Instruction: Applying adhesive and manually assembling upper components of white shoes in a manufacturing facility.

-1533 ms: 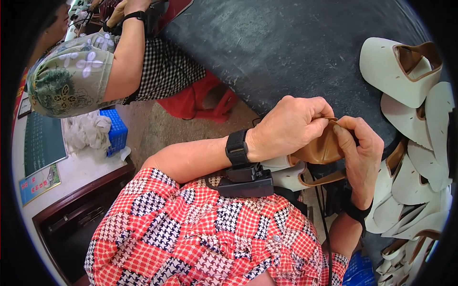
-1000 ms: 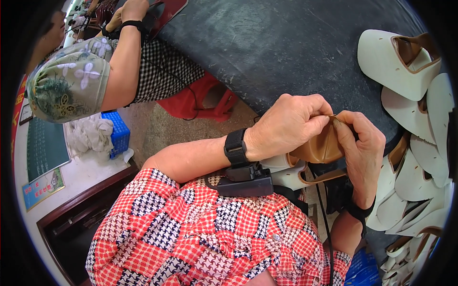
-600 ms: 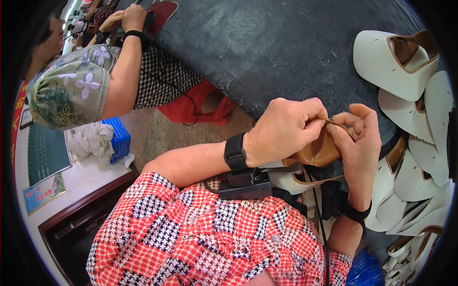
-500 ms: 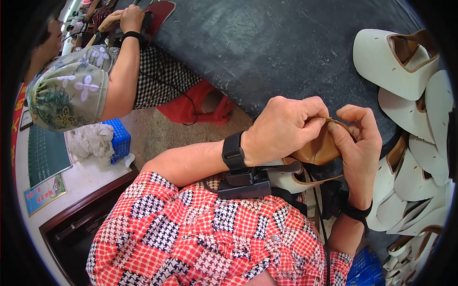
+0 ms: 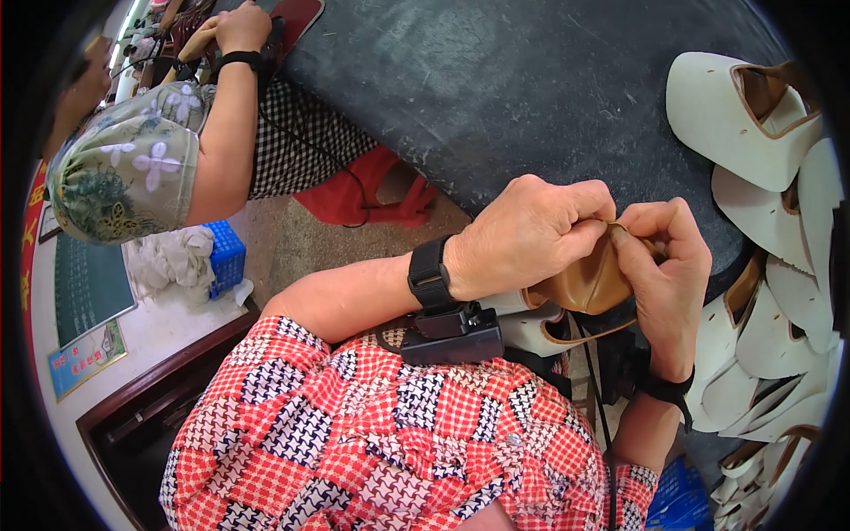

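Between my hands is a shoe upper [image 5: 591,285] with a tan leather lining and white outer parts. My left hand [image 5: 537,237] pinches its top edge between thumb and fingertips. My right hand [image 5: 666,265] grips the same edge just beside it, thumb on the lining and fingers curled behind. The two sets of fingertips almost meet. A white part with a thin tan-edged strap [image 5: 567,336] hangs below, near my lap; whether it is the same piece I cannot tell.
White shoe uppers [image 5: 744,119] with tan linings lie in overlapping piles along the right side of the dark worktable [image 5: 496,97]. A co-worker [image 5: 177,159] sits at the left, hands on a dark red piece [image 5: 297,22]. A blue basket [image 5: 226,257] and red stool [image 5: 372,190] stand below.
My fingertips have come closer together along the upper's edge, and the tan lining now shows a fold. The co-worker's hands and the dark red piece have shifted slightly upward.
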Tool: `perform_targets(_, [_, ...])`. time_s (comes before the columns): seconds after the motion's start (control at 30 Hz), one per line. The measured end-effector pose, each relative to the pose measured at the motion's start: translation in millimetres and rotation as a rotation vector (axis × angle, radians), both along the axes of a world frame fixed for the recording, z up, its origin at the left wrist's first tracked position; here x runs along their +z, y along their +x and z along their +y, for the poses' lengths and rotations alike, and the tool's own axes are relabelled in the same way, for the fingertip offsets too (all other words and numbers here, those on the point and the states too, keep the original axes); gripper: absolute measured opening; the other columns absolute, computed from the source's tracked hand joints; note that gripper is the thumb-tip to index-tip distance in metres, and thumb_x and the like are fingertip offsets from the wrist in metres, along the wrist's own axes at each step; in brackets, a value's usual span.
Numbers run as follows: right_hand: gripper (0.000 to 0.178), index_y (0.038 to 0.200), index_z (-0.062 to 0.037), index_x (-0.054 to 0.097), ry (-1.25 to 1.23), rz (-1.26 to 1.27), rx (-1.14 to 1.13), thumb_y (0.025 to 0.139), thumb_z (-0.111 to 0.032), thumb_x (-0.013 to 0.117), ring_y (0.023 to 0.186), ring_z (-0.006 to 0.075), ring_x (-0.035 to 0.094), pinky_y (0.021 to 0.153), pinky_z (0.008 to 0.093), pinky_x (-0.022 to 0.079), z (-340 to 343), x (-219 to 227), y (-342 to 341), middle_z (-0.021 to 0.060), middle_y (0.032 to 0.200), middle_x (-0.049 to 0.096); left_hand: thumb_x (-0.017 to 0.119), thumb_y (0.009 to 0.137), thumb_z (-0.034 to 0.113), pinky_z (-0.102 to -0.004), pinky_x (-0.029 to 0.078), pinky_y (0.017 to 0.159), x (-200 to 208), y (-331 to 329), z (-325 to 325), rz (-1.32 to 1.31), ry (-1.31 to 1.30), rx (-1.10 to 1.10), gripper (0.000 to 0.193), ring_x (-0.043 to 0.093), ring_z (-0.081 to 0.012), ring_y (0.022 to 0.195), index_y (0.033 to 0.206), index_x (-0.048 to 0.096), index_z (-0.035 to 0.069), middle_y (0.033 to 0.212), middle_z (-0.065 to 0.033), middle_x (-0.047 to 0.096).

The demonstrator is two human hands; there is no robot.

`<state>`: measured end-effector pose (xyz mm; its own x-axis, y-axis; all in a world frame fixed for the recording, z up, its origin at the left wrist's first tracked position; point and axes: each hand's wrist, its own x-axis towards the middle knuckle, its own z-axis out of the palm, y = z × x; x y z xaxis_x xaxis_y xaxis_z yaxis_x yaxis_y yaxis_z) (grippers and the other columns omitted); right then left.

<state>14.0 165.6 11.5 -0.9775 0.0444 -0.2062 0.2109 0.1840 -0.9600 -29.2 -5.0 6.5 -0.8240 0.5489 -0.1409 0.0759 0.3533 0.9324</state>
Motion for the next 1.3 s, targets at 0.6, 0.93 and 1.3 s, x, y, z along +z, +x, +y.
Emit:
perform_targets(0.6, [0.021, 0.096, 0.0037, 0.054, -0.13, -0.241, 0.005, 0.076, 0.0, 0.061, 0.07, 0.0059, 0.056, 0.06, 0.0203, 0.045, -8.9, 7.1, 2.2, 0.0066, 0.08, 0.063, 0.061, 0.085, 0.015, -0.0271, 0.047, 0.057, -6.2, -8.2, -15.2, 0.029, -0.064, -0.064, 0.015, 0.06, -0.0147, 0.061, 0.087, 0.06, 0.0, 0.068, -0.0111, 0.061])
perform_targets(0.93, [0.021, 0.096, 0.0001, 0.055, -0.048, -0.184, -0.05, 0.076, 0.0, 0.061, 0.07, 0.0078, 0.058, 0.063, 0.0234, 0.048, -19.7, 22.9, 10.6, 0.0059, 0.083, 0.064, 0.062, 0.078, 0.013, -0.0332, 0.047, 0.057, 0.6, -27.0, -12.4, 0.282, -0.086, -0.256, 0.009, 0.06, -0.0292, 0.062, 0.083, 0.061, 0.005, 0.069, -0.0128, 0.061])
perform_targets(1.3, [0.025, 0.101, -0.0002, 0.057, 0.198, -0.153, -0.082, 0.076, -0.002, 0.057, 0.067, 0.022, 0.064, 0.061, 0.0312, 0.048, 1.5, 25.8, 80.2, 0.0183, 0.077, 0.063, 0.06, 0.078, 0.006, -0.0363, 0.045, 0.058, 11.1, -5.3, 19.6, 0.65, -0.133, -0.472, 0.005, 0.056, -0.0272, 0.063, 0.077, 0.056, 0.004, 0.066, -0.01, 0.055])
